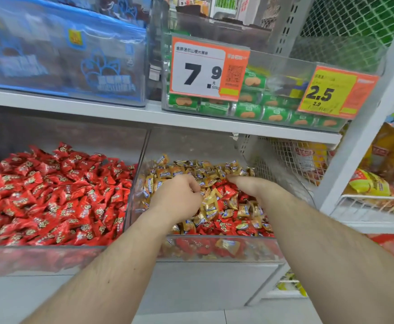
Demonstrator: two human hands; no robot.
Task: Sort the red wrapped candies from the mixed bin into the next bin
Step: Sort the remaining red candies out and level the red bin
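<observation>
Digging in the mixed bin point(214, 240), my left hand point(176, 197) curled around candies (colour hidden); my right hand point(249, 184) lay flat. Many red candies point(226, 191) remained; the red bin point(51, 256) sat adjacent.

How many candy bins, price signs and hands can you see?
Candy bins: 2, the red candy bin and the mixed bin
Price signs: 2, the 7.9 sign and the 2.5 sign
Hands: 2, left hand and right hand
Total: 6
</observation>
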